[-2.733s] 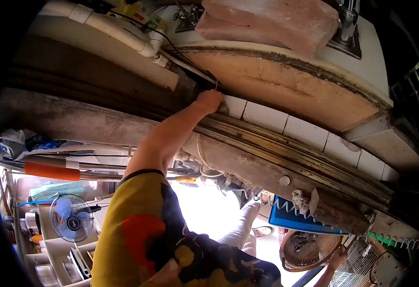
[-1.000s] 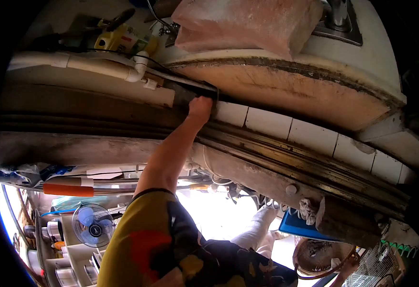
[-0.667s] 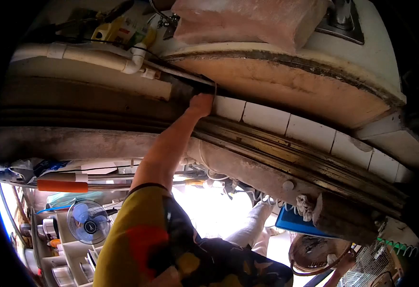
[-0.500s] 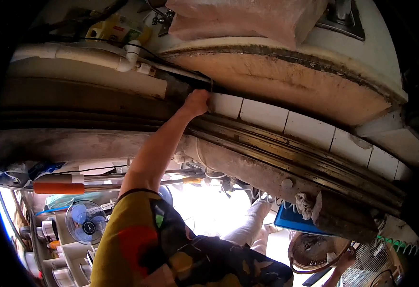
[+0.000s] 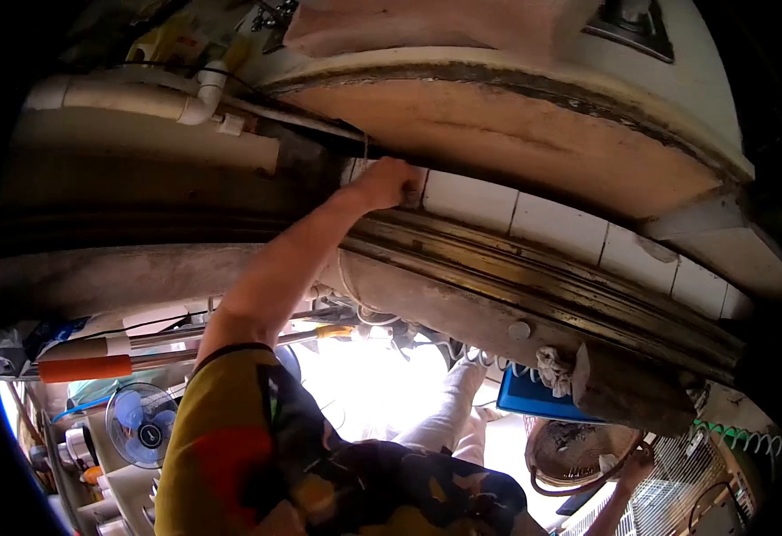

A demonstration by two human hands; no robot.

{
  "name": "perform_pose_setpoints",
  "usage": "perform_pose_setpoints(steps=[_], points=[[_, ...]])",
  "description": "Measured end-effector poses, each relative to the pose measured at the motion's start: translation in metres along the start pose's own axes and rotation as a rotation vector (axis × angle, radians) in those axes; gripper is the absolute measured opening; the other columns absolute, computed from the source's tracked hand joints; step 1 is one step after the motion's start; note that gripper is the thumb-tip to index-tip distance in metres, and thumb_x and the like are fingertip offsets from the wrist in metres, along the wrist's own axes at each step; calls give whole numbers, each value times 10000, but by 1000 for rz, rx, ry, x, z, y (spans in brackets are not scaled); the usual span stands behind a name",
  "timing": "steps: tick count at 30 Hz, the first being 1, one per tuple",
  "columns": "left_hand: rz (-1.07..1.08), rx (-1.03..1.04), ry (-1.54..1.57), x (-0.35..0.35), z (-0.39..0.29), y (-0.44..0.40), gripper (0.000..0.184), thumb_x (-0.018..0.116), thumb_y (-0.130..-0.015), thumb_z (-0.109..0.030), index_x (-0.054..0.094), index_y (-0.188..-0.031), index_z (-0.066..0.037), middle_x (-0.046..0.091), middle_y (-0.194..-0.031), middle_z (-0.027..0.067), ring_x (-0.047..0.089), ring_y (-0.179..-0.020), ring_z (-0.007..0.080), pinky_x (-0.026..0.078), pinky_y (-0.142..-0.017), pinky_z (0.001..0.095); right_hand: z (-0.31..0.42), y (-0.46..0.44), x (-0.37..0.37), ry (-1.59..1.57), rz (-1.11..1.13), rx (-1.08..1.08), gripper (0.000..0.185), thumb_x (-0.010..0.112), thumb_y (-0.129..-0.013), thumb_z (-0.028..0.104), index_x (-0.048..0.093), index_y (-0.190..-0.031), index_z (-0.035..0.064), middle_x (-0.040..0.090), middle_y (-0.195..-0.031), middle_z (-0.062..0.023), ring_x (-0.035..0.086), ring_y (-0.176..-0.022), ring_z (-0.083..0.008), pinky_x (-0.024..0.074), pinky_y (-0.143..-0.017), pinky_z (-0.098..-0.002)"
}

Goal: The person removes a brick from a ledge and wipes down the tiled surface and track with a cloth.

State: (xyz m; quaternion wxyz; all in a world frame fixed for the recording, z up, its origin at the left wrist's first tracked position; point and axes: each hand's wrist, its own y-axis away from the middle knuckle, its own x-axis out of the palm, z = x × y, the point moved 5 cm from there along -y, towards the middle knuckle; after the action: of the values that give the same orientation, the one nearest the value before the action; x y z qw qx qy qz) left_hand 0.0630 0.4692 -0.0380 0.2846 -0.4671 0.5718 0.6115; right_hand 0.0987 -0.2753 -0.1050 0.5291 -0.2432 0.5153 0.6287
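My left hand (image 5: 391, 182) reaches up from the patterned sleeve and rests closed at the white tiles (image 5: 469, 202), just above the grimy metal track (image 5: 534, 284). Something small and greyish shows at its fingers, too hidden to name. Low on the right, my right hand (image 5: 638, 466) is closed around the handle of a round brown basket (image 5: 578, 456), which has dark residue and a pale scrap inside.
Over the tiles is a curved counter (image 5: 498, 134) with a pinkish slab (image 5: 435, 25). A white pipe (image 5: 123, 100) runs at upper left. Below the ledge are a fan (image 5: 142, 425), a blue panel (image 5: 543, 397), coiled cords and a wire rack (image 5: 677, 478).
My left hand has moved right along the tiles, past the hanging cord. The view has shifted, so the counter and pipe sit higher and further left. My right hand stays at the basket.
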Motion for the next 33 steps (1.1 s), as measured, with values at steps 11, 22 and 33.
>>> perform_pose_setpoints(steps=[11,22,33], points=[[-40,82,68,13,-36,-16,146,596,-639,-8,563,-771,-62,602,-785,145,590,-787,332,462,-683,408,-38,-4,15,-266,46,114,275,452,-753,55,596,-973,-25,625,-834,-147,583,-696,-246,471,-636,-350],[-37,539,559,5,-261,-97,218,656,-689,-28,624,-899,-76,635,-856,116,609,-825,291,479,-732,382,-21,-3,10,-85,-150,-107,278,458,-700,44,644,-896,-18,646,-821,-187,629,-761,-277,487,-697,-344],[133,459,1380,17,-287,-118,251,540,-739,90,612,-949,-28,606,-920,39,581,-842,173,467,-725,292,3,18,-22,-5,-255,-56,244,516,-684,41,630,-894,-9,625,-726,-176,597,-631,-285,477,-597,-355]])
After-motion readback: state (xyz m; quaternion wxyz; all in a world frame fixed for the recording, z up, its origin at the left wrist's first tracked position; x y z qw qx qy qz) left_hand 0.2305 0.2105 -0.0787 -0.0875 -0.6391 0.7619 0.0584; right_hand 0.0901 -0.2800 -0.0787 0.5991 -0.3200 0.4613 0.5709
